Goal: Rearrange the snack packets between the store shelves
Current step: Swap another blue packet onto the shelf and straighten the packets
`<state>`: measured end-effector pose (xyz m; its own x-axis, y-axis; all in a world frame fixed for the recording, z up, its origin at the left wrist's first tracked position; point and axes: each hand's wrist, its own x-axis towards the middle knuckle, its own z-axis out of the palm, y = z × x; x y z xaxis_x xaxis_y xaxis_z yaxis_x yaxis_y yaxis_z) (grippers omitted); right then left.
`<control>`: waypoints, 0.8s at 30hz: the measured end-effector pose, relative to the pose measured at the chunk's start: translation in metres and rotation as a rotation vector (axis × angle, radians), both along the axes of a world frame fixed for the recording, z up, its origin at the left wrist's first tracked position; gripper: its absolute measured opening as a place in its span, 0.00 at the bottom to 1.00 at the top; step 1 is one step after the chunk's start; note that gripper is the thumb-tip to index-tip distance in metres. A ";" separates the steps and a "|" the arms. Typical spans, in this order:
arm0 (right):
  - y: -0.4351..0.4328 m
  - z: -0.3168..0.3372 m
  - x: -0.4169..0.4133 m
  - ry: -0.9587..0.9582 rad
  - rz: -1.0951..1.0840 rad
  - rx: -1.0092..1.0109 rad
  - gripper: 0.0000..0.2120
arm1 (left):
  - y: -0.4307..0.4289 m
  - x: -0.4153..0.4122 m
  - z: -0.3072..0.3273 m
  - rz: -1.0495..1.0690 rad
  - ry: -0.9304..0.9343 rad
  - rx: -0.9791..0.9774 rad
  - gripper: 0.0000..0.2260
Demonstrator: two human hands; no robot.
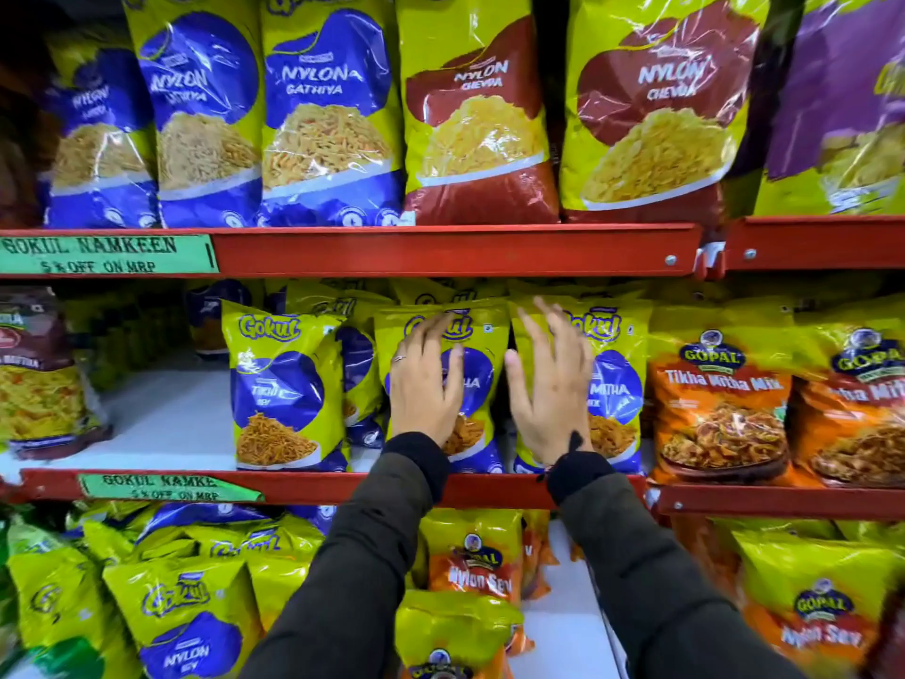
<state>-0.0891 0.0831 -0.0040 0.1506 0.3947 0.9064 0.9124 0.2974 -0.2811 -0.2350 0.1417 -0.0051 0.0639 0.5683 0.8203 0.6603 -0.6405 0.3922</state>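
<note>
On the middle shelf stand yellow-and-blue Gokul snack packets. My left hand lies flat, fingers spread, against the front of one upright Gokul packet. My right hand rests the same way on the neighbouring Gokul Tikha Mitha packet, just to the right. Neither hand grips anything; both palms face the packets. Another Gokul Tikha Sev packet stands apart to the left. More packets of the same kind stand behind, partly hidden.
Orange Gopal packets fill the shelf's right side. A bare white stretch of shelf lies at the left. Large Nylon Gathiya and Chevda bags stand above. Mixed packets lie on the lower shelf.
</note>
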 end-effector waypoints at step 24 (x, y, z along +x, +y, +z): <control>0.043 0.014 0.184 0.920 0.207 -0.478 0.19 | 0.000 0.108 0.078 0.184 -0.146 -0.592 0.14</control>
<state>0.0947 0.1266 0.0098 0.5894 0.7771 0.2208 0.2321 0.0989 -0.9676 -0.1267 0.1416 0.0729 -0.1665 0.9192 0.3569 0.6520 -0.1689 0.7391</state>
